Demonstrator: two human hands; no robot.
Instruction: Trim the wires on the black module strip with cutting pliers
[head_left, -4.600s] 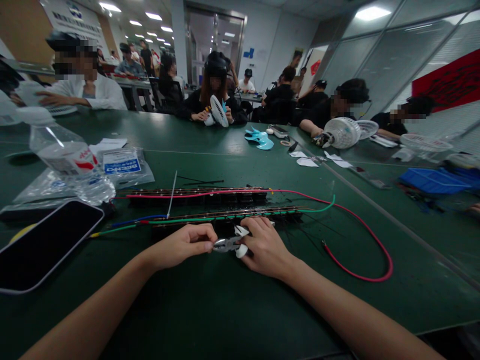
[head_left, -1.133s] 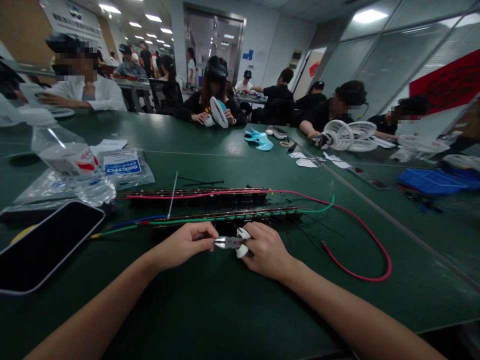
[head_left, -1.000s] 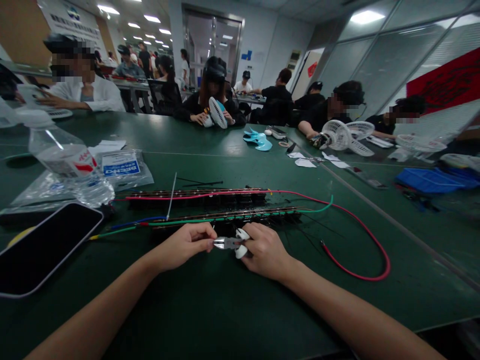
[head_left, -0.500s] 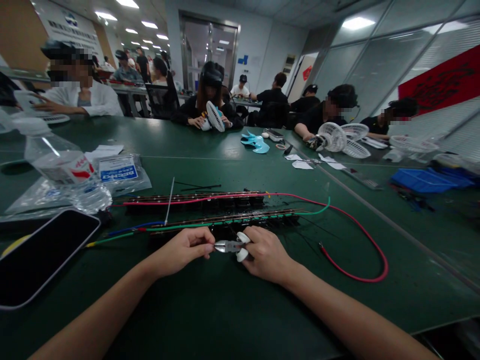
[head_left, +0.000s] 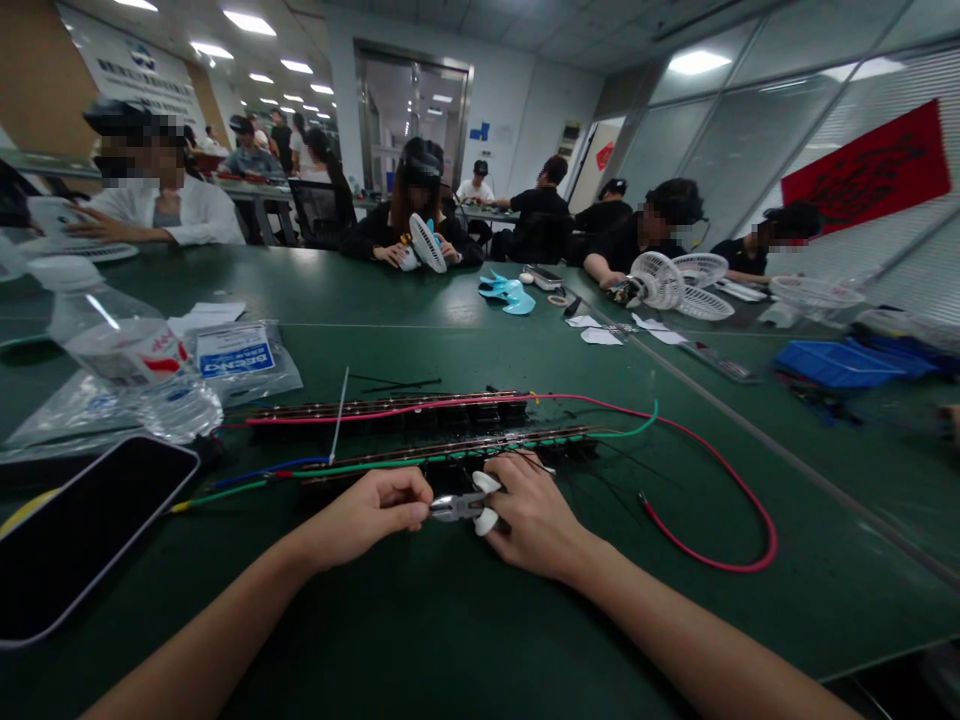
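Note:
My right hand (head_left: 536, 510) is closed round the white handles of a pair of cutting pliers (head_left: 455, 507), whose metal jaws point left. At the tip of those jaws, my left hand (head_left: 382, 510) pinches with thumb and forefinger; whatever is between them is too small to make out. Just beyond both hands lie two long black strips with wires along them. A green wire (head_left: 390, 463) runs along the nearer strip, and a red wire (head_left: 420, 403) along the farther one, curling round to the right. A pale cable tie (head_left: 340, 415) sticks up from the nearer strip.
To the left are a dark-screened phone (head_left: 90, 540), a plastic bottle (head_left: 135, 350) and a clear bag with a blue label (head_left: 238, 352). Across the table, people handle white fan parts (head_left: 664, 280) near a light-blue fan blade (head_left: 508, 292) and a blue tray (head_left: 836, 362).
The view has shifted slightly, so the table things sit a little lower. Both hands and the pliers keep nearly the same place and pose.

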